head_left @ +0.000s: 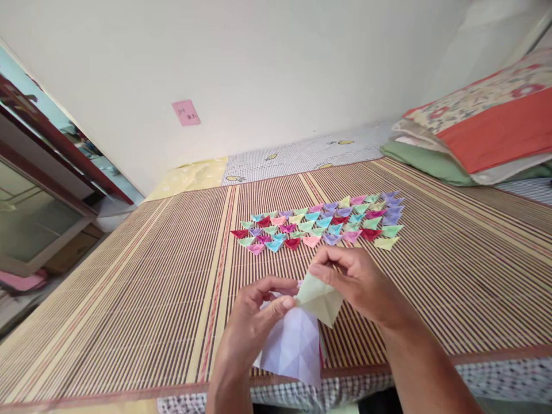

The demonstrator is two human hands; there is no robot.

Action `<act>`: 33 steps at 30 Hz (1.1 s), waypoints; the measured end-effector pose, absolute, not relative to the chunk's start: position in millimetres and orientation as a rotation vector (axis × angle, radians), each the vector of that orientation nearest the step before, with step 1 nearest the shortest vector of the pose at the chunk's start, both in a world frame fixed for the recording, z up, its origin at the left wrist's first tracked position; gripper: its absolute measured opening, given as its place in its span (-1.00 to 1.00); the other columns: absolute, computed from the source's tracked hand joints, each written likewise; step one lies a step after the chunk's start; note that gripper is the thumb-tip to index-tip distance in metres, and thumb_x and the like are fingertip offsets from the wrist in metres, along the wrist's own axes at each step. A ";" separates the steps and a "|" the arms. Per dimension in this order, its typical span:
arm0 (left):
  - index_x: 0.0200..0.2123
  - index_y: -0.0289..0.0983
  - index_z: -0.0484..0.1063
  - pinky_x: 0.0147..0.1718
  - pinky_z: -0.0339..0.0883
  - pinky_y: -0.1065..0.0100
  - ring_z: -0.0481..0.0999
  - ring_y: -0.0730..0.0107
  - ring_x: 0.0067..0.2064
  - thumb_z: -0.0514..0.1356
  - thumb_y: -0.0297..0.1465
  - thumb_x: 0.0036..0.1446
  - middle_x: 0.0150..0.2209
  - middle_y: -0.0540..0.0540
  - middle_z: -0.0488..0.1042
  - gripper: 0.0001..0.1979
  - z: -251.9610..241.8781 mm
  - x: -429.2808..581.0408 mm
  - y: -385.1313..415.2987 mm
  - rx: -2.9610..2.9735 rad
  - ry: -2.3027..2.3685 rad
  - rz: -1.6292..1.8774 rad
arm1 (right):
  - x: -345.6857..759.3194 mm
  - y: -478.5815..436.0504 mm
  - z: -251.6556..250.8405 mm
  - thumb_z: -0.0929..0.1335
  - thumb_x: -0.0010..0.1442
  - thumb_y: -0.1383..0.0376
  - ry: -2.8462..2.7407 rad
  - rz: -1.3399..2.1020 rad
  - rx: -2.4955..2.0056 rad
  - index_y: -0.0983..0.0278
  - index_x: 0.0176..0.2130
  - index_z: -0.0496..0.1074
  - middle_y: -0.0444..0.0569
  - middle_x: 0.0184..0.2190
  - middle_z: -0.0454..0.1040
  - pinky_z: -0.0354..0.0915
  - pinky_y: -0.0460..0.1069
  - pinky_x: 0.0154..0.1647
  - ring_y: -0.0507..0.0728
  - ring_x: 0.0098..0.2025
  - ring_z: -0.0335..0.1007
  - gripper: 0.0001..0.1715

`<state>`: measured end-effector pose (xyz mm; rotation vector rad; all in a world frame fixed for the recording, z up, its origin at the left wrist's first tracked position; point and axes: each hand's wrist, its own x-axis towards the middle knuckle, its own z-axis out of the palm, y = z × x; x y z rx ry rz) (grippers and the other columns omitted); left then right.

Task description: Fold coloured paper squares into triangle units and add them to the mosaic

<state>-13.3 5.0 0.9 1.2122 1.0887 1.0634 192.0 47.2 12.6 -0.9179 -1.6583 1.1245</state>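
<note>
A pale green sheet of creased paper (321,299) is pinched between my two hands over the front of the mat. My right hand (351,282) grips its upper corner between thumb and fingers. At the sheet's left corner, my left hand (263,310) has thumb and fingers closed on it. Pale lilac creased paper (293,345) lies just under the green sheet, partly behind my left hand; whether that hand also grips it I cannot tell. Beyond my hands, rows of small folded paper pieces (307,226) in many colours lie on the mat.
A striped bamboo mat (164,287) covers the bed. Folded bedding (491,132) with red, floral and green cloth is stacked at the back right. A pink note (186,112) is stuck to the white wall. A doorway (90,155) opens at the left.
</note>
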 end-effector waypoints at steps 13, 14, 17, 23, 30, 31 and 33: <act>-0.30 -0.29 0.66 -0.32 0.54 0.30 0.67 0.26 -0.38 0.57 -0.30 -0.13 -0.39 -0.10 0.68 -0.69 -2.8 10.9 12.3 0.575 0.991 1.540 | 180.4 51.1 2.0 0.50 0.22 -0.02 -1.341 1.323 -0.820 0.24 -0.02 0.54 -0.05 -0.29 0.55 0.40 -0.02 -0.21 0.12 -0.21 0.49 -0.52; -0.27 -0.28 0.66 -0.28 0.56 0.30 0.69 0.24 -0.34 0.57 -0.33 -0.13 -0.36 -0.11 0.69 -0.68 -1.8 11.3 13.5 0.504 0.962 1.587 | 180.1 52.6 0.1 0.53 0.17 -0.05 -1.300 1.358 -0.807 0.24 -0.02 0.53 -0.04 -0.28 0.55 0.41 -0.02 -0.21 0.12 -0.20 0.49 -0.45; -0.18 -0.27 0.65 -0.22 0.57 0.34 0.71 0.24 -0.26 0.55 -0.46 -0.11 -0.26 -0.12 0.72 -0.64 -0.2 13.6 15.8 0.344 0.891 1.688 | 171.5 51.7 -3.2 0.61 0.01 -0.04 -1.238 1.506 -0.770 0.25 0.00 0.54 -0.01 -0.22 0.56 0.44 -0.01 -0.18 0.13 -0.17 0.50 -0.33; -0.13 -0.30 0.65 -0.08 0.57 0.30 0.71 0.23 -0.19 0.54 -0.48 -0.10 -0.18 -0.16 0.71 -0.60 -1.0 22.2 14.5 0.191 0.783 1.713 | 139.4 36.6 -1.6 0.60 0.06 0.16 -1.297 1.475 -0.797 0.25 -0.23 0.60 -0.08 -0.33 0.58 0.42 -0.01 -0.17 0.10 -0.27 0.48 -0.69; -0.27 -0.29 0.67 -0.22 0.50 0.40 0.65 0.31 -0.20 0.55 -0.41 -0.10 -0.24 -0.13 0.68 -0.73 -7.3 27.6 10.6 0.296 0.756 1.527 | 139.0 33.6 -1.1 0.52 0.16 0.21 -1.211 1.319 -0.866 0.25 -0.22 0.60 -0.04 -0.34 0.61 0.46 0.04 -0.20 0.18 -0.28 0.52 -0.81; -0.31 -0.29 0.67 -0.29 0.47 0.45 0.62 0.38 -0.28 0.55 -0.42 -0.11 -0.30 -0.10 0.67 -0.75 -7.3 27.1 10.0 0.341 0.794 1.521 | 142.4 34.7 -1.5 0.52 0.15 0.22 -1.221 1.305 -0.871 0.25 -0.23 0.60 -0.04 -0.35 0.60 0.46 0.03 -0.21 0.17 -0.30 0.51 -0.82; -0.39 -0.30 0.66 -0.40 0.40 0.51 0.51 0.51 -0.42 0.56 -0.40 -0.12 -0.41 -0.04 0.61 -0.79 -6.0 25.2 8.8 0.469 0.872 1.488 | 149.9 37.1 -1.8 0.52 0.12 0.25 -1.250 1.278 -0.887 0.26 -0.28 0.59 -0.06 -0.38 0.58 0.44 0.02 -0.24 0.15 -0.34 0.47 -0.85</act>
